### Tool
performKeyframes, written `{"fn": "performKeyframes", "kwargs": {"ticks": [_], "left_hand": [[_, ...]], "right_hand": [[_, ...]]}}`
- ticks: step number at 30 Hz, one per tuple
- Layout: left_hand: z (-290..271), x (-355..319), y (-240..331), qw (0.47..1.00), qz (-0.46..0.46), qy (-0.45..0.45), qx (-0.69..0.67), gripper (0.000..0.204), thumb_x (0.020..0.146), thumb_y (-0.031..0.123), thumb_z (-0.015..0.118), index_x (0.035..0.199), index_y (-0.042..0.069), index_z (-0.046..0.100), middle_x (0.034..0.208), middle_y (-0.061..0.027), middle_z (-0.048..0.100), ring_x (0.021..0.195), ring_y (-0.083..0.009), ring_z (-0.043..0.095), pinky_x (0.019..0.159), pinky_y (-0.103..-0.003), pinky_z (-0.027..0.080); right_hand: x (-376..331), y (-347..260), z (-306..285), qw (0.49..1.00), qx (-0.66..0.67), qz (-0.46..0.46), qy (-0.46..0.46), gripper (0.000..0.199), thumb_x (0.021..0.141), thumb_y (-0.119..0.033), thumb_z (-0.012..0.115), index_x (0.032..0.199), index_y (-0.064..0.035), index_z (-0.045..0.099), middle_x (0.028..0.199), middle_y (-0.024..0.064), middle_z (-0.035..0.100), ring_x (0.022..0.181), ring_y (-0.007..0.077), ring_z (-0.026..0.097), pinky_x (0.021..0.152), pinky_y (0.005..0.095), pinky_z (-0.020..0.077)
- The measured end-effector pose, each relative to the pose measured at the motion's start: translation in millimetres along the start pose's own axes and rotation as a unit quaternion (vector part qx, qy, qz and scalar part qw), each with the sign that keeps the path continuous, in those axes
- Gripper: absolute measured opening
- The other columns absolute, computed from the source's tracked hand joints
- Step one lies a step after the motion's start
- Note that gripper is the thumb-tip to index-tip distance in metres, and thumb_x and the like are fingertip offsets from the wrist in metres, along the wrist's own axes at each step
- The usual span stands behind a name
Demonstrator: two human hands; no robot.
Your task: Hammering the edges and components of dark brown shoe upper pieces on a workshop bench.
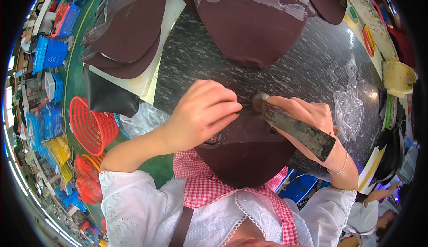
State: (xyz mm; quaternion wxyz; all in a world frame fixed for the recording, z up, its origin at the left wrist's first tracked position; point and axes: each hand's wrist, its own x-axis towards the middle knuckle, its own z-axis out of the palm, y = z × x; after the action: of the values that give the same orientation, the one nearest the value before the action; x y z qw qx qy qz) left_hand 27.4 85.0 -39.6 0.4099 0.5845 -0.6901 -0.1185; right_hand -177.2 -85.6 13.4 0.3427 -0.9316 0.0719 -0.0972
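Observation:
A dark brown leather-like piece (247,160) with a rounded lower end lies at the near edge of the dark speckled work surface (183,64), overhanging towards my apron. My left hand (203,111) is closed, its fingertips pinched together at the piece's upper edge; whatever is between them is hidden. Wrapped in my right hand (307,111) is a hammer (301,131) with a round metal head and a worn, flat dark handle. Its head rests at or just over the same upper edge, close to my left fingertips; I cannot tell whether it touches.
Stacks of similar brown pieces lie at the far left (129,28) and far middle (252,24). Crumpled clear plastic (348,106) sits on the right. A red basket (91,126) stands low on the left. A yellowish container (398,78) is at the right edge.

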Motion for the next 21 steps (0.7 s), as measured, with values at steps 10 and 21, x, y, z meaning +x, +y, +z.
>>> {"fn": "performKeyframes", "kwargs": {"ticks": [10,21], "left_hand": [[-0.4,-15.4,12.6,0.992,0.011,-0.009,0.125,0.036,0.066,0.003,0.084,0.100,0.001,0.072,0.104,-0.0087,0.065,0.094,-0.0270,0.063,0.084,-0.042,0.049],[-1.6,-28.1,27.0,0.953,0.074,-0.037,0.292,0.023,0.072,0.012,0.075,0.094,0.005,0.074,0.107,-0.0059,0.069,0.097,-0.0217,0.065,0.089,-0.041,0.046]], "right_hand": [[16.1,-4.2,-7.7,0.999,-0.019,-0.023,-0.026,0.042,0.080,-0.014,0.073,0.119,-0.0041,0.066,0.071,0.0050,0.059,0.058,0.0228,0.065,0.052,0.0364,0.0497],[28.6,-12.3,6.1,0.999,-0.014,-0.048,-0.001,0.036,0.080,-0.016,0.075,0.114,-0.0088,0.067,0.069,0.0035,0.059,0.056,0.0227,0.064,0.049,0.0367,0.0488]]}}
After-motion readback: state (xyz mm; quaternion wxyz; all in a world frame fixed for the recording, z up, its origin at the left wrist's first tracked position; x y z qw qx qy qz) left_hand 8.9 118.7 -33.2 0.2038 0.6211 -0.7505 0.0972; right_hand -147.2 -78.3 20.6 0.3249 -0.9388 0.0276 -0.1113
